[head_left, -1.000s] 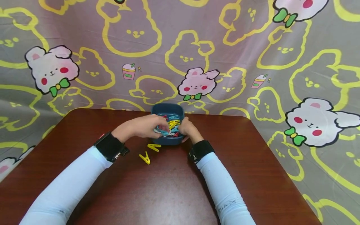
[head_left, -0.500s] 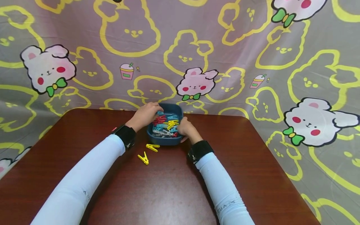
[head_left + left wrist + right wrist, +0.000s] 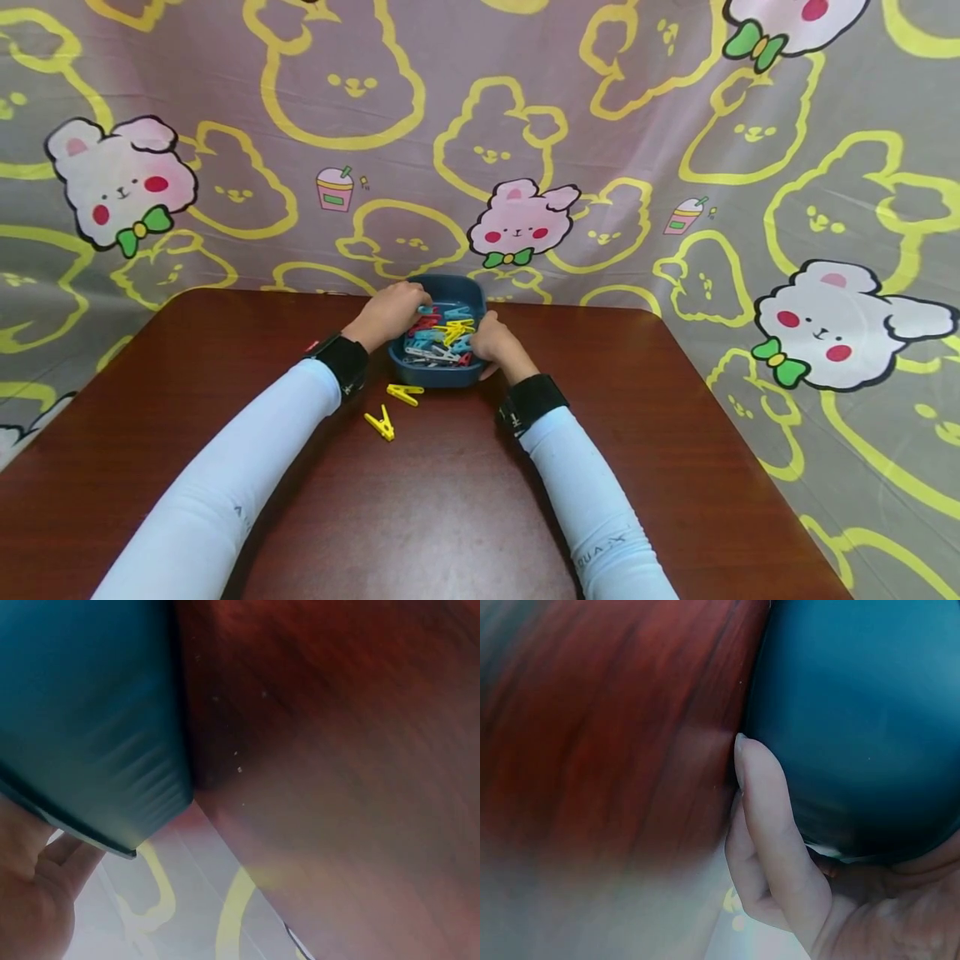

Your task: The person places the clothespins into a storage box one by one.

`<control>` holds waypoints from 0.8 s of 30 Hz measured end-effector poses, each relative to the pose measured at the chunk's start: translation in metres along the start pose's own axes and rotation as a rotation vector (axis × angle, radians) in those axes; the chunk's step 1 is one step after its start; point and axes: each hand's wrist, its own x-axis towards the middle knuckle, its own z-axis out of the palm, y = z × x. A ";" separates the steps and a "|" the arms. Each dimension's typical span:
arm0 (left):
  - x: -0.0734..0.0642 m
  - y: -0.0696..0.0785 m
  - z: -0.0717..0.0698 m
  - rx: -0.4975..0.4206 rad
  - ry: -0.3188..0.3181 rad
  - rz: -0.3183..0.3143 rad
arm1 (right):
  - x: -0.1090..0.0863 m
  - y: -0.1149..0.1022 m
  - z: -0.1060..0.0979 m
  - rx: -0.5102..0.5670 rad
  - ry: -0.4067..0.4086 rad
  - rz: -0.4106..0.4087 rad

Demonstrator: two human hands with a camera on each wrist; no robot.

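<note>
A dark blue plastic basin (image 3: 438,377) sits at the far middle of the table. Inside lies a mix of clothespins in light blue, red, yellow (image 3: 456,332), white and grey. My left hand (image 3: 390,313) reaches over the basin's left rim, its fingertips at a light blue clothespin (image 3: 425,309) that it seems to pinch. In the left wrist view, the hand (image 3: 34,885) shows beyond the rim, its fingertips hidden. My right hand (image 3: 498,343) grips the basin's right side, with fingers (image 3: 769,817) along the outer wall. Two yellow clothespins (image 3: 405,394) lie on the table before the basin.
The brown wooden table (image 3: 450,500) spreads around the basin. Close behind its back edge hangs a patterned cloth (image 3: 615,100) with cartoon figures. Both forearms, in light blue sleeves and black wrist straps, stretch across the table.
My left hand has moved from the basin's front part back to its left rim, uncovering red, blue and white clothespins. The basin has shifted slightly left in view; the right hand keeps its grip.
</note>
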 end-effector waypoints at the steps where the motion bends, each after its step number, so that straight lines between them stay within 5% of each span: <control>1: 0.000 0.000 0.000 0.002 -0.004 -0.001 | 0.000 0.000 0.000 -0.001 0.001 0.001; 24: 0.001 0.005 0.008 0.020 0.014 -0.061 | 0.002 0.004 0.001 0.025 0.027 -0.038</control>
